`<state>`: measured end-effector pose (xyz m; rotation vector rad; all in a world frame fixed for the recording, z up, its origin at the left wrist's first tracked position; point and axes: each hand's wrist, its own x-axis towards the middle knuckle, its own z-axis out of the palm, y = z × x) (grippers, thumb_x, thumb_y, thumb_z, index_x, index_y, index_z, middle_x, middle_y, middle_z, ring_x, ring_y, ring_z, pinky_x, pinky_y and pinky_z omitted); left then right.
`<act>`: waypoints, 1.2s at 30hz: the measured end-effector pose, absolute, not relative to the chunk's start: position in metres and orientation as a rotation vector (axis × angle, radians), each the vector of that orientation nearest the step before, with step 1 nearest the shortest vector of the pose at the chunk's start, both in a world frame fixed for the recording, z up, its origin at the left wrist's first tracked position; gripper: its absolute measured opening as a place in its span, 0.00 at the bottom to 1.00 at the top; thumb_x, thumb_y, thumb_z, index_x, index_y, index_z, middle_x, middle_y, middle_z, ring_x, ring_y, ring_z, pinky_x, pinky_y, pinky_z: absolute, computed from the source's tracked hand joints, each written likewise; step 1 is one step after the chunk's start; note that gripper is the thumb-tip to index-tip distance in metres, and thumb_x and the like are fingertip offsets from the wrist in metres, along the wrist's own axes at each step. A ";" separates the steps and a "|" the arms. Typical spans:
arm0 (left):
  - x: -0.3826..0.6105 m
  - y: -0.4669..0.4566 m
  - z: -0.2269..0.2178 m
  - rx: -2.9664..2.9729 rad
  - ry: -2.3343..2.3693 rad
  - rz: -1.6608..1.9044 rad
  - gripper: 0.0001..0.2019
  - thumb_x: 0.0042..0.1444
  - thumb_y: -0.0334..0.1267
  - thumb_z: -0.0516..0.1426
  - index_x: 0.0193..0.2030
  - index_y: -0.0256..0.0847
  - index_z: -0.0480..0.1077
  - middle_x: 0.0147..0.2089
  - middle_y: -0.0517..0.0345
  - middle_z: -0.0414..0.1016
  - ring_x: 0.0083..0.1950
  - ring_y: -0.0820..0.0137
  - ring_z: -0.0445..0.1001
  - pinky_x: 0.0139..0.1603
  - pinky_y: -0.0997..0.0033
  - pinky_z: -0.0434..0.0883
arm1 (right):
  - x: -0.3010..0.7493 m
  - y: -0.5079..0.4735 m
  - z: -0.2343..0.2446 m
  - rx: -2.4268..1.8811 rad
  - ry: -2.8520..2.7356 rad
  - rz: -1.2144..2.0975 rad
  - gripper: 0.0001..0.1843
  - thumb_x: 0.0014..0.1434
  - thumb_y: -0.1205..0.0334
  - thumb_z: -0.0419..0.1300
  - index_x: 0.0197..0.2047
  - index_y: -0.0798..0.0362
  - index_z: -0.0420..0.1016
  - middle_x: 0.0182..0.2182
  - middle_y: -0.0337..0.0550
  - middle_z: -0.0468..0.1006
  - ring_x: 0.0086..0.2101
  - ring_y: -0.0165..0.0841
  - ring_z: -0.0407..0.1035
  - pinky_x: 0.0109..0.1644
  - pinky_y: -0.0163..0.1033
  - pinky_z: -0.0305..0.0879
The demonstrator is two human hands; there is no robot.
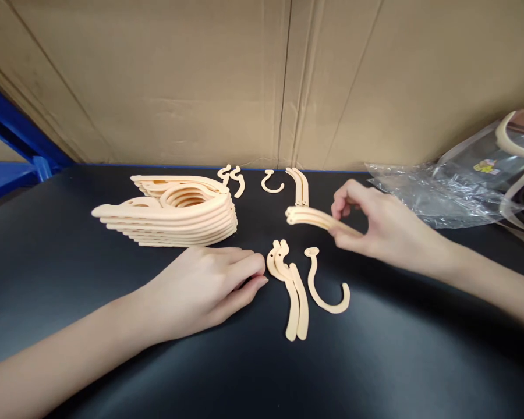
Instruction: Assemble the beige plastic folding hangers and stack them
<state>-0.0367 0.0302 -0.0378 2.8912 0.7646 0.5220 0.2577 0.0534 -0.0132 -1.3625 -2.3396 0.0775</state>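
Note:
My right hand (pixel 371 224) pinches the end of a pair of cream plastic hanger arms (pixel 312 216), stacked side by side and pointing left above the black table. My left hand (pixel 213 285) rests on the table with its fingers curled together and nothing visible in them. Just right of its fingertips lie two overlapping curved hanger pieces (pixel 292 297) with small holes at their tops. Beside them is a loose hanger hook (pixel 327 291) with a flat round head. Behind my left hand, a neat stack of folded cream hangers (pixel 179 215) stands on the table.
At the back lie two small curved pieces (pixel 236 180), another hook (pixel 271 183) and a pair of upright-pointing arms (pixel 300 186). Clear plastic bags (pixel 441 186) lie at the right. Cardboard (pixel 192 81) walls the far side; a blue frame (pixel 21 128) stands left.

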 end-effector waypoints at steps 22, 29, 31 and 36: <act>-0.002 0.032 -0.037 2.672 1.427 0.516 0.09 0.63 0.36 0.44 0.30 0.44 0.56 0.17 0.69 0.57 0.14 0.74 0.59 0.20 0.74 0.49 | 0.250 0.030 -0.031 -0.630 -2.769 -0.439 0.08 0.67 0.72 0.55 0.41 0.54 0.75 0.42 0.44 0.76 0.43 0.37 0.66 0.46 0.42 0.59; 0.010 0.035 -0.023 2.529 1.524 0.419 0.04 0.65 0.39 0.48 0.43 0.43 0.60 0.21 0.71 0.62 0.19 0.74 0.64 0.22 0.75 0.52 | 0.251 0.020 -0.023 -0.657 -2.851 -0.162 0.11 0.67 0.68 0.54 0.33 0.56 0.72 0.31 0.40 0.71 0.34 0.33 0.63 0.38 0.41 0.59; 0.017 0.037 -0.016 2.529 1.545 0.346 0.04 0.65 0.38 0.50 0.44 0.43 0.62 0.20 0.72 0.60 0.19 0.74 0.63 0.23 0.75 0.52 | 0.252 0.020 -0.019 -0.723 -2.794 0.157 0.08 0.62 0.69 0.58 0.30 0.55 0.71 0.27 0.37 0.69 0.29 0.29 0.61 0.33 0.38 0.58; 0.033 0.047 0.000 2.537 1.570 0.222 0.05 0.64 0.37 0.52 0.45 0.43 0.66 0.19 0.70 0.61 0.19 0.73 0.63 0.24 0.73 0.51 | 0.264 0.034 -0.010 -0.950 -2.356 1.046 0.05 0.56 0.68 0.63 0.29 0.52 0.72 0.23 0.32 0.68 0.24 0.24 0.60 0.28 0.32 0.57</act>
